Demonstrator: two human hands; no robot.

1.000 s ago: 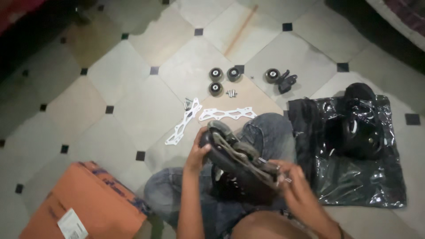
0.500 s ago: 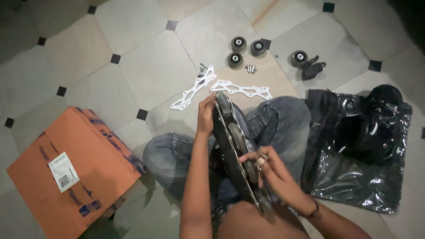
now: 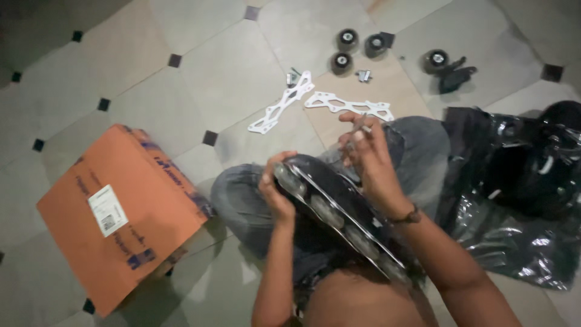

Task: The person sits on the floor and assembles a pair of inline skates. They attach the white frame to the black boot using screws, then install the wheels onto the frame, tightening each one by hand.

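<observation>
Head view: inline skate held upside down over the lap, wheels up

Orange box (image 3: 121, 212) on the tiles; left hand (image 3: 277, 194) clamps the skate (image 3: 339, 215) at its front, right hand (image 3: 369, 154) pinches a small metal piece (likely an axle bolt), white frame plates (image 3: 348, 106) and loose wheels (image 3: 348, 48) beyond – fitting hardware seems underway, needing careful alignment

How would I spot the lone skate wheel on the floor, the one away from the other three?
Start at the shiny black plastic sheet on the right of the tiled floor. Just beyond its far corner lies a small black part, and the lone wheel touches its left side. The other three wheels cluster further left, near two white frame plates.
</observation>
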